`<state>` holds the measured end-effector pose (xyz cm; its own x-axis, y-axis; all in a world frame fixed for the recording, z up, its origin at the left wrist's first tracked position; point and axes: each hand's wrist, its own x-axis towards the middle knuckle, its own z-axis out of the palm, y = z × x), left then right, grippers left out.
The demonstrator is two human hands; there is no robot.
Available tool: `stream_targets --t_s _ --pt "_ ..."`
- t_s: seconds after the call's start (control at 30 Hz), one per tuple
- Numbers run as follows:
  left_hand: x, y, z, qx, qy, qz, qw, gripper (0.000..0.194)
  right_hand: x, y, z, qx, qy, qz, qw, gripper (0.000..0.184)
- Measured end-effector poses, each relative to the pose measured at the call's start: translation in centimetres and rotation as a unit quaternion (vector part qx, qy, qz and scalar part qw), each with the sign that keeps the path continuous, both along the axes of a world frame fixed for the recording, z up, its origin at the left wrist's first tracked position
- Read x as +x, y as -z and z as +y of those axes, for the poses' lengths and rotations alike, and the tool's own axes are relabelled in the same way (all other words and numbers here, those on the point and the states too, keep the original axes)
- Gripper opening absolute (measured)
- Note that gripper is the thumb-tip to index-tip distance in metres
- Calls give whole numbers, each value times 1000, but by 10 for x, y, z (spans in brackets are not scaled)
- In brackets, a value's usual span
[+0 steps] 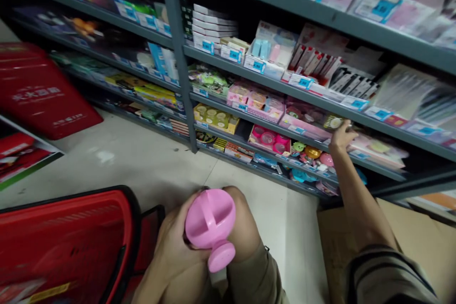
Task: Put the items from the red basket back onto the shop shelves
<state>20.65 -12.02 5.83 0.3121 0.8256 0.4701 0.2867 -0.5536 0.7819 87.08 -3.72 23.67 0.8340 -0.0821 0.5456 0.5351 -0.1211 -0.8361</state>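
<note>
My left hand point(171, 242) is low, in front of my knee, and shut around a pink plastic item point(210, 221) with a round ribbed face and a short stem ending in a rounded foot. My right hand point(340, 136) reaches up to a shelf, and its fingers are at a small packaged item with a round yellow-green face point(334, 122). Pink packaged goods point(302, 121) sit just left of those fingers. Whether the fingers grip the packet is hidden.
Grey metal shelving point(176, 52) full of packaged stationery and small goods with blue price tags runs across the view. A red shopping basket point(64, 242) stands at lower left, with a red sign point(39, 90) beyond it. A cardboard box point(342, 247) lies at lower right.
</note>
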Motion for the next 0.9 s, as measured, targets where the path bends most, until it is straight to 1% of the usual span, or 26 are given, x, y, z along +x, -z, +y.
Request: stream_targets --t_s 0.07,0.1,0.17,0.2,0.23,0.3,0.37,0.4,0.43,0.5,0.53,0.57,0.63,0.7,0.73,0.8,0.9 --pt "-2 2 -1 -3 1 2 1000 119 -8 12 -8 37 32 -38 998 38" --pt "-3 2 -1 -3 -1 6 1000 120 -14 19 -14 47 36 -67 996 34" --pt "-5 2 -4 -4 -9 25 1000 125 -33 36 -28 48 17 -135 989 32" --pt "-7 2 -5 -7 -16 41 999 127 -46 46 -35 43 -3 -174 984 36" --pt "-8 1 -7 -12 -24 58 998 130 -62 58 -42 33 -29 -208 977 42" --pt "-9 1 -9 -20 -34 85 996 134 -101 85 -48 -9 -126 -275 953 57" --pt "-10 1 -10 -24 -31 94 995 136 -151 116 -37 -55 -242 -272 930 73" --pt "-10 1 -10 -24 -28 94 995 136 -177 131 -23 -81 -299 -250 917 79" --pt "-10 1 -10 -25 -24 95 995 137 -203 146 -4 -95 -351 -225 904 81" --pt "-8 1 -10 -28 -21 99 994 139 -251 171 48 -98 -446 -169 874 78" --pt "-7 0 -11 -28 -19 99 994 140 -271 182 78 -99 -469 -144 866 75" --pt "-6 0 -12 -28 -18 99 994 141 -288 191 108 -96 -474 -128 866 73" --pt "-6 1 -13 -25 -25 96 995 143 -312 204 165 -92 -472 -119 869 73" --pt "-9 2 -13 -33 -33 97 994 147 -325 211 211 -101 -469 -130 868 73" --pt "-12 2 -12 -44 -35 99 994 149 -329 213 228 -112 -465 -139 867 72" --pt "-18 2 -11 -77 -36 106 991 153 -334 216 253 -138 -438 -158 874 70" --pt "-26 -3 -10 -127 -47 113 984 149 -336 214 271 -175 -379 -169 893 66"
